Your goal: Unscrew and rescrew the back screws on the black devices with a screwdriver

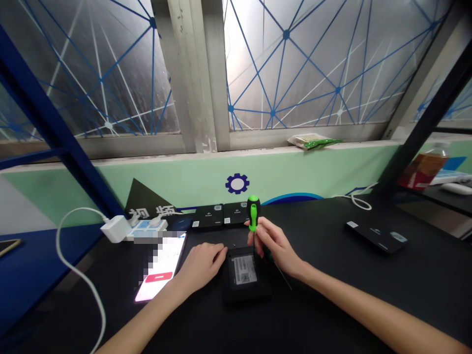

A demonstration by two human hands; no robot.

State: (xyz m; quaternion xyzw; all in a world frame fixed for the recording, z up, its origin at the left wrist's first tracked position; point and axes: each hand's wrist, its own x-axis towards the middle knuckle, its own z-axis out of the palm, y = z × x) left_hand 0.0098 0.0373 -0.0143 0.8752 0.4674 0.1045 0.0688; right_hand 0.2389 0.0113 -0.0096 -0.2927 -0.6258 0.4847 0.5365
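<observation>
Black case (241,293) lies mid worktop (313,309), in from the far edge. Looks light, stiff, maybe slippery; I'd take its side edges. Right hand (279,246) clamped on upright screwdriver (253,214); left hand (201,264) by case corner, grip unclear.

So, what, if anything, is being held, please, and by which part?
The right hand holds a green screwdriver by the shaft, just below its handle; a second thin shaft shows beneath that hand.

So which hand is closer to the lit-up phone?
The left hand: it lies just right of the phone, fingertips by the black device. The right hand is farther right, beyond the left, holding the screwdriver.
</observation>
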